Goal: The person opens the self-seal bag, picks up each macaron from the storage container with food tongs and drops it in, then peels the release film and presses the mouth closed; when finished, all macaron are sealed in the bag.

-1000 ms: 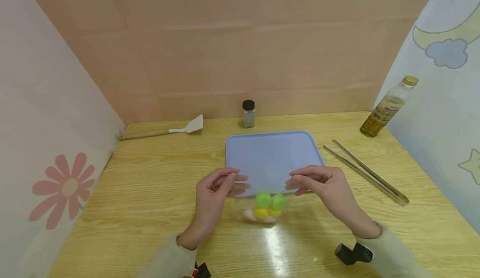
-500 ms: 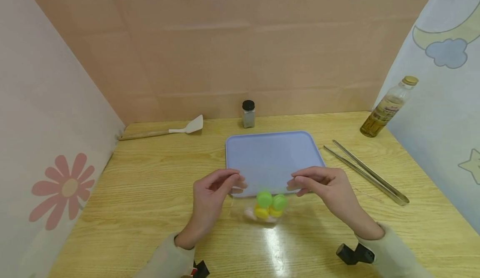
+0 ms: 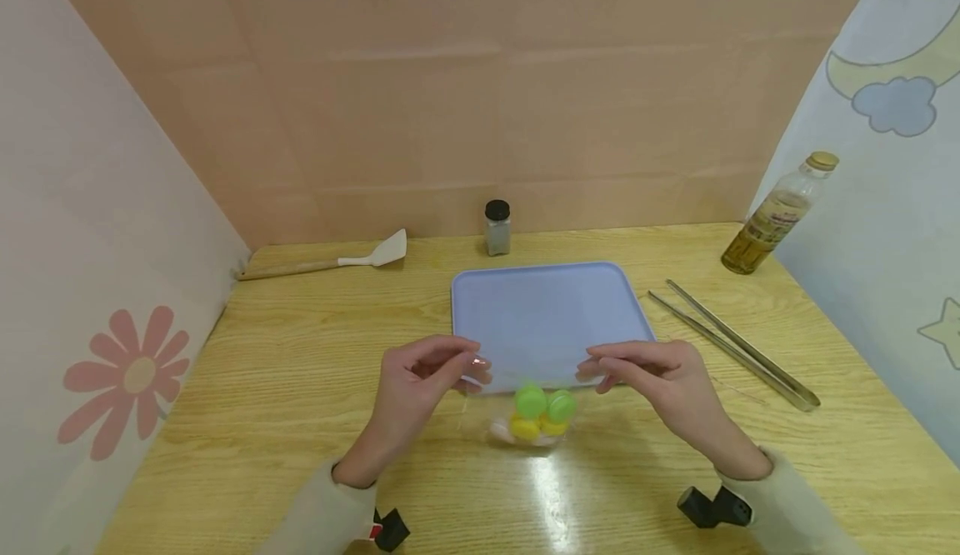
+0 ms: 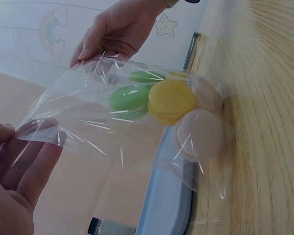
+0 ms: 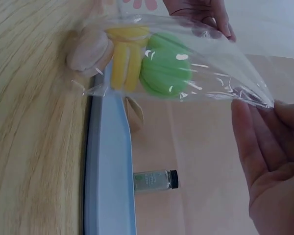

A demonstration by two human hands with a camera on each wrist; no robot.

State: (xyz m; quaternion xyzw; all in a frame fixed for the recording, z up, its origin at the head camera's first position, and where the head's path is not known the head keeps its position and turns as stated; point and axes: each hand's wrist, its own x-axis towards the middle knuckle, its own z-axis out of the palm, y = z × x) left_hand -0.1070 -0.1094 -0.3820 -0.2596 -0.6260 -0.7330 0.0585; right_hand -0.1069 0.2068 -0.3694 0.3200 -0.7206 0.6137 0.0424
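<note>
Just in front of the blue tray (image 3: 540, 305), both hands hold up a clear plastic bag (image 4: 95, 110). My left hand (image 3: 412, 388) pinches one upper corner between thumb and fingers. The other upper corner is pinched by my right hand (image 3: 675, 388). The bag's top edge is stretched between them. Several macarons sit in its lower part: green ones (image 5: 165, 66) on top, yellow ones (image 4: 171, 102) below, pale pinkish ones (image 4: 202, 134) at the bottom. Whether the bag's bottom touches the wooden table (image 3: 315, 422) is hard to tell.
A white spatula with a wooden handle (image 3: 300, 268) lies at the back left. Behind the tray stands a small black-capped jar (image 3: 497, 237). Metal tongs (image 3: 738, 355) lie to the tray's right. At the back right stands a bottle of amber liquid (image 3: 772, 220).
My left hand has drifted slightly left, and the right hand slightly right and toward me. The bag of macarons stays almost in place, still held by both hands.
</note>
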